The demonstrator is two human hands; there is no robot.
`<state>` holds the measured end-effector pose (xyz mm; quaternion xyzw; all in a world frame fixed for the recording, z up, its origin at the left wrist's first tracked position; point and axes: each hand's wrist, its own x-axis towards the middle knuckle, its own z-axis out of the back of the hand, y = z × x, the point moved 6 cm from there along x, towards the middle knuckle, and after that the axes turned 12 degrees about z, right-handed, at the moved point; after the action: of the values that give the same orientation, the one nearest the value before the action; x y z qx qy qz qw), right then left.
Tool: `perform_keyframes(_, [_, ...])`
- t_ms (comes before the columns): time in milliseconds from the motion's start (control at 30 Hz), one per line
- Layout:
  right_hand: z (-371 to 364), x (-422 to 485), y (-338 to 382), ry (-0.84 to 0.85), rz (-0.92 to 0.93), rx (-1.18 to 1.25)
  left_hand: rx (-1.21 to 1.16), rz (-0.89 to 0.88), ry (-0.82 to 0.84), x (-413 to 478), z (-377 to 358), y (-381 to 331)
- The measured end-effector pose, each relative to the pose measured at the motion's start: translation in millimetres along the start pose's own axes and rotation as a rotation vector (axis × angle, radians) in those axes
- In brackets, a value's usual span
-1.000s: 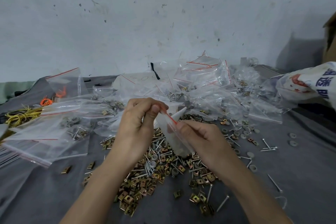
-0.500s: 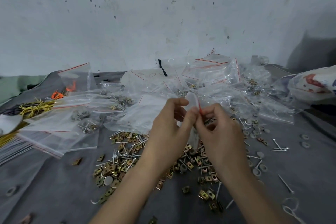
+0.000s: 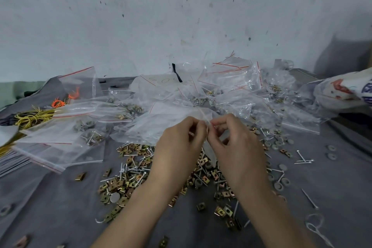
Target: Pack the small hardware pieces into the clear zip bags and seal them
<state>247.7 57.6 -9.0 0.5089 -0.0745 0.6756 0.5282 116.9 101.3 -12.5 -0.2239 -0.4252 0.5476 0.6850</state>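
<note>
Your left hand (image 3: 179, 147) and right hand (image 3: 239, 147) both pinch the top edge of a small clear zip bag (image 3: 210, 153). It hangs thin and limp between them, above the loose pile. Below lie square brass-coloured clips (image 3: 120, 185), slim silver screws (image 3: 132, 167) and round grey washers (image 3: 278, 144) on a soft grey cloth (image 3: 50, 207). Behind, crinkled bags with red strips (image 3: 227, 78) reach a pale, spotted wall (image 3: 141, 16).

L hand (image 3: 179, 147), R hand (image 3: 239, 147) now together, pinching bag (image 3: 210, 154) top.
</note>
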Motion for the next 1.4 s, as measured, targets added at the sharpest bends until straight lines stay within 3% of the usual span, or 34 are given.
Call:
perform_keyframes(233, [8.5, -0.6, -3.8, -0.069, -0.002, -0.104, 0.162, 0.061, -0.135, 6.0, 13.6, 10.5])
perform_keyframes(367, [12.4, 0.6, -5.7, -0.1, -0.002, -0.124, 0.123, 0.118, -0.156, 12.9, 19.1, 21.3])
perform_keyframes(567, [9.0, 1.2, 8.5, -0.072, 0.065, -0.151, 0.001, 0.057, 0.094, 8.4, -7.1, 19.3])
perform_keyframes(700, [8.4, 0.6, 20.8, -0.028, 0.198, -0.167, -0.022, 0.067, 0.082, 12.2, -2.3, 24.3])
perform_keyframes(800, [-5.2, -3.2, 20.9, 0.193, 0.307, -0.117, -0.07, 0.066, 0.107, 15.5, 6.7, 23.9])
perform_keyframes(900, [-18.7, -10.3, 13.6, 0.409, 0.362, -0.129, -0.108, 0.046, 0.252, 11.5, 6.4, 16.7])
perform_keyframes(1000, [-16.1, -11.8, 9.7, 0.338, 0.466, -0.261, -0.089, 0.023, 0.398, 4.5, 0.3, 13.5])
perform_keyframes(1100, [-17.1, -13.6, 6.4, 0.318, 0.496, -0.28, -0.007, -0.052, 0.437, -1.2, -3.4, 10.9])
perform_keyframes(1200, [-20.5, -19.3, -5.4, 0.362, 0.448, -0.262, 0.093, -0.079, 0.408, -1.1, -1.8, 14.6])
perform_keyframes(1300, [-16.9, -17.4, -10.5, 0.291, 0.38, -0.262, 0.123, -0.046, 0.326, 2.8, 5.3, 23.8])
perform_keyframes(1400, [-15.6, -15.1, -10.1, 0.277, 0.34, -0.257, 0.087, -0.034, 0.168, 3.7, 16.7, 24.1])
